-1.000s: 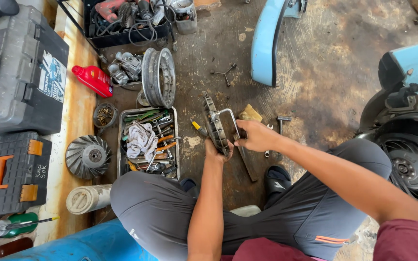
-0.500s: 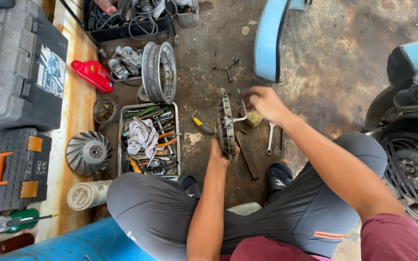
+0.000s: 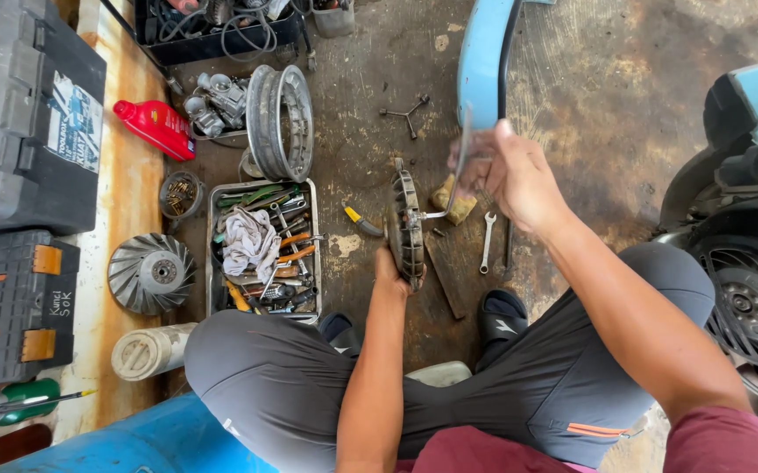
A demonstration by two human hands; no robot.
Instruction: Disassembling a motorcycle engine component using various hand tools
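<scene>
Two hands work over stained concrete floor (image 3: 607,96): left hand (image 3: 389,265) grips metal disc (image 3: 405,223), right hand (image 3: 506,175) clasps tool (image 3: 464,149).

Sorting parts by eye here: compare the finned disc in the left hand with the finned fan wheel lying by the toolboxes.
The finned disc stands on edge on the floor, gripped by the left hand; the fan wheel lies flat on the rusty ledge, untouched. The disc shows its rim edge-on; the wheel shows its full face and hub. Both are round, grey metal, finned.
</scene>
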